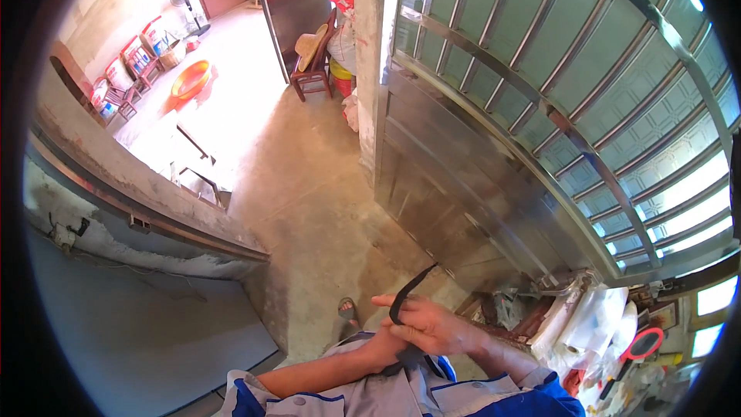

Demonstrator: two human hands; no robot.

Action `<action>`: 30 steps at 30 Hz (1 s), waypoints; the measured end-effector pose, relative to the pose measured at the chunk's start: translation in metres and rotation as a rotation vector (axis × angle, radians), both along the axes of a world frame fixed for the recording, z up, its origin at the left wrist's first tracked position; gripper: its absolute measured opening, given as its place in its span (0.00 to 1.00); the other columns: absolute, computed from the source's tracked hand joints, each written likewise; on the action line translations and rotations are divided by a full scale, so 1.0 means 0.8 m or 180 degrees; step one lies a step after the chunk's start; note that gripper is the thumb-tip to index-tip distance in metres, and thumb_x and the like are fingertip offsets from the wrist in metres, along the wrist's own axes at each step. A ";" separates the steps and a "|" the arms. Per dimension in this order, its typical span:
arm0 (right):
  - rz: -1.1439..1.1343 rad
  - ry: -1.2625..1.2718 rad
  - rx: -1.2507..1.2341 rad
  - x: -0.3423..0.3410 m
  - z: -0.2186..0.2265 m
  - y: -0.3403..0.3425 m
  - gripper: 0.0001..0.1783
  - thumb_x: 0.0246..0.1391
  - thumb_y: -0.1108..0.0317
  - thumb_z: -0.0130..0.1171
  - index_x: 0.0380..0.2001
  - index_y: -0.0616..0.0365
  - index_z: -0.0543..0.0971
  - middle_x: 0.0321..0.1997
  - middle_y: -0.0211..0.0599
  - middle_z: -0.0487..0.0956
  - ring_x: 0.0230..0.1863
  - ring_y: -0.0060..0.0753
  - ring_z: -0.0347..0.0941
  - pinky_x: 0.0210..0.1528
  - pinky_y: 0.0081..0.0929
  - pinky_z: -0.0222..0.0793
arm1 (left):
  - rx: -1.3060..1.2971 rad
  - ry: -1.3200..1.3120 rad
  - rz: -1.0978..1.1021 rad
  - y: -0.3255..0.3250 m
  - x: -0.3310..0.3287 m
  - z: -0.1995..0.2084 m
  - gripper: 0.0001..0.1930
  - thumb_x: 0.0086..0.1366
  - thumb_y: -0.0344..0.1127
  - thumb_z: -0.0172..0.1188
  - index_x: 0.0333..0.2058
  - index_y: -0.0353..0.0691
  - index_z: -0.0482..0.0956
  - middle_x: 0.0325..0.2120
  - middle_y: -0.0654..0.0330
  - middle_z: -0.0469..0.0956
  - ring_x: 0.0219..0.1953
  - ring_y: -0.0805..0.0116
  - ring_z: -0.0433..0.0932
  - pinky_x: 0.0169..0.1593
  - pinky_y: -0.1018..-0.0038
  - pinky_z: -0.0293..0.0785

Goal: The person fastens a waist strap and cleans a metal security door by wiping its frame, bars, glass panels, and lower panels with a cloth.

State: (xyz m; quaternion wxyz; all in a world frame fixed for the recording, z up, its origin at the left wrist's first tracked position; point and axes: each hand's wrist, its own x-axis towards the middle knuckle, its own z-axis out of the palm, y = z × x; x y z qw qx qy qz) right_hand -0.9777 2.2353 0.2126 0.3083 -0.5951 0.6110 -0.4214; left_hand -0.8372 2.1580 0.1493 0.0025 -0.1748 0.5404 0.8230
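Observation:
A narrow black strap (409,289) stands up from between my two hands in front of my waist, its free end bending to the right. My right hand (432,327) is closed on the strap, thumb and fingers pressed together, with one finger stretched out to the left. Just beneath it and touching it, my left hand (382,349) is curled at the lower part of the strap; its fingertips are partly hidden by the right hand. More dark material shows below the hands, against my grey and blue jacket (324,405).
A barred metal door (463,185) stands at right, beside a shelf with plastic bags (594,320) and a red-rimmed mirror (643,344). Ahead, a chair holds a straw hat (310,46). An orange basin (191,79) lies in the bright yard. A grey panel (147,332) is at left.

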 end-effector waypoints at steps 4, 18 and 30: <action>0.0494 -0.0754 0.0667 -0.025 -0.019 0.001 0.17 0.64 0.64 0.50 0.48 0.66 0.77 0.58 0.49 0.74 0.59 0.42 0.70 0.58 0.31 0.65 | 0.0914 -0.0191 -0.1506 -0.016 0.004 0.005 0.06 0.59 0.29 0.58 0.34 0.34 0.80 0.24 0.61 0.79 0.25 0.77 0.72 0.29 0.80 0.65; 0.0697 -0.2512 0.2033 -0.051 -0.047 0.077 0.28 0.65 0.51 0.48 0.58 0.61 0.69 0.36 0.31 0.78 0.34 0.21 0.71 0.38 0.22 0.69 | 0.1276 -0.0649 -0.1056 -0.010 0.009 0.001 0.17 0.73 0.36 0.43 0.49 0.30 0.75 0.35 0.52 0.82 0.26 0.72 0.79 0.34 0.79 0.76; -0.1165 -0.1944 0.2022 -0.027 0.003 0.137 0.09 0.60 0.65 0.59 0.34 0.60 0.80 0.21 0.22 0.72 0.24 0.12 0.64 0.25 0.16 0.58 | 0.1369 -0.1781 -0.1106 -0.015 -0.018 0.014 0.14 0.71 0.38 0.48 0.38 0.33 0.78 0.28 0.55 0.81 0.25 0.71 0.78 0.30 0.76 0.74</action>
